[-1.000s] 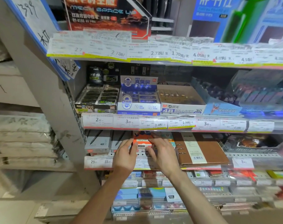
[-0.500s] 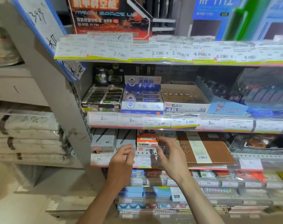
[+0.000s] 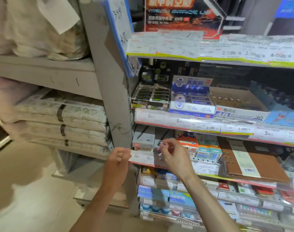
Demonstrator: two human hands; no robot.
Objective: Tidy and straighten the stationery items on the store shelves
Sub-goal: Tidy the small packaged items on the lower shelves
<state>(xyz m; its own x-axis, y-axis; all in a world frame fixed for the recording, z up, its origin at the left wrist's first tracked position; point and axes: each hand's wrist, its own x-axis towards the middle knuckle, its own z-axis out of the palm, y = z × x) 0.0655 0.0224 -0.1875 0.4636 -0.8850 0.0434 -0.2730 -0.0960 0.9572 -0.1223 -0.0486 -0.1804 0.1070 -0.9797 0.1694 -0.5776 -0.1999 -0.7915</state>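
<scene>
Two grey pen boxes [image 3: 143, 139] lie at the left end of the third shelf. Right of them are an orange-topped box [image 3: 187, 143], teal boxes [image 3: 208, 151] and a brown ring binder [image 3: 253, 162]. My right hand [image 3: 174, 155] hovers in front of the second grey box, fingers loosely bent, thumb and forefinger close together with nothing visible between them. My left hand [image 3: 117, 157] is curled like a fist at the left end of the price strip [image 3: 143, 156] and holds nothing.
The grey shelf upright [image 3: 112, 101] stands just left of my left hand. Eraser display boxes [image 3: 191, 101] fill the shelf above, small packets [image 3: 159, 195] the shelves below. Folded bedding [image 3: 62, 121] is stacked on the left rack. Bare floor lies at bottom left.
Both hands moved left from the orange-topped box to the grey pen boxes. My left fingers curled in, and my view swung left.
</scene>
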